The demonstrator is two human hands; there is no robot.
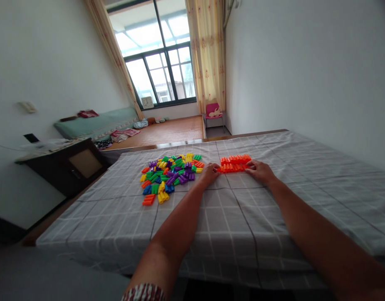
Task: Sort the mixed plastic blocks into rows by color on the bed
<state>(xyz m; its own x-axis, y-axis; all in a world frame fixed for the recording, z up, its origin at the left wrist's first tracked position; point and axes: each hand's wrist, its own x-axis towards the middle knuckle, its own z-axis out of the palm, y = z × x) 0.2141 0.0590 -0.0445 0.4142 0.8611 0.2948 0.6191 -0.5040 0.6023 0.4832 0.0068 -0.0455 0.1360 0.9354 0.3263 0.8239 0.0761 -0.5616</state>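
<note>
Two rows of orange plastic tube blocks lie side by side on the grey checked cloth [217, 213]. My left hand [209, 173] has its fingers closed on the left end of the nearer orange block row [231, 168]. At the opposite end of that row, my right hand [260, 171] grips it between thumb and fingers. Just beyond is the farther orange block row [235, 159], with the right fingertips close to its end. To the left of my left hand spreads a loose pile of tube blocks [172, 172] in green, purple, yellow, blue and orange.
A white wall [311, 71] runs along the right side. Past the table's far edge is a low wooden platform [173, 127] below a window [167, 62]. A dark cabinet [67, 167] stands to the left, and a pink chair [213, 110] at the back.
</note>
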